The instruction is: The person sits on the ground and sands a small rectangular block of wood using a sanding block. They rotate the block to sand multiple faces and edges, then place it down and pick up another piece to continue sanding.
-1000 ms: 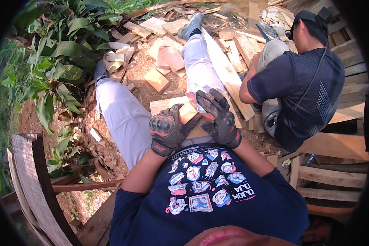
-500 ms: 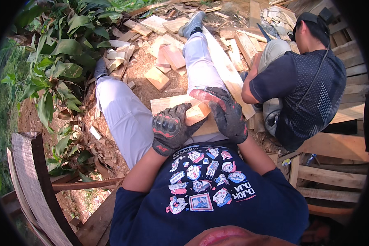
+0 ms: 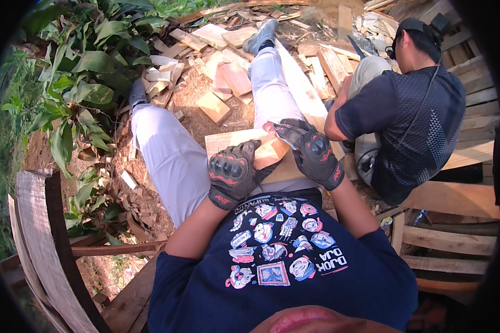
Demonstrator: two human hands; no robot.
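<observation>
A small pale wooden block stands on a wider board lying across my lap. My left hand, in a black glove with red trim and hard knuckle pads, is closed around the block's near left side. At its far right corner is my right hand, gloved alike, back upward, its fingers bent together toward the block. A reddish strip shows at those fingertips; I cannot make out whether it is part of the glove or something held.
Wood offcuts and sawdust cover the ground between my outstretched legs. A long plank runs beside my right leg. A person in a dark shirt sits close at right. Leafy plants grow at left; stacked planks lie at lower right.
My right hand has turned from showing its reddish finger side to back upward, and shifted slightly. The left hand and the block have barely moved. The person at right leans slightly left.
</observation>
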